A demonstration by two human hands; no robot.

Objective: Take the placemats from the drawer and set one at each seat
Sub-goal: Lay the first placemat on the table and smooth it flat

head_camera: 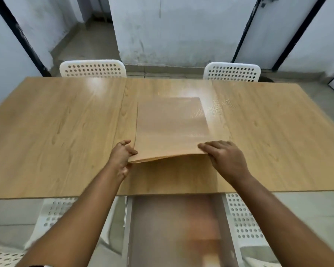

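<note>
- Placemats (172, 130) lie as a thin tan stack on the wooden table (56, 132), between the seats; from the head camera, your left hand (121, 158) pinches the lifted near-left corner, and your right hand (226, 158) presses flat on the near-right corner, fingers unclenched.
- Judged step: separating one mat. Next, peel the top sheet free and carry it to a white chair (93, 68).

- Both bare forearms reach forward over the near edge of the tabletop (56, 132).
- Left hand (121, 157): thumb on top, fingers curled under, apparently pinching the near left corner of the placemats (170, 128).
- Right hand (226, 157): palm down, fingers spread flat at the near right corner.
</note>
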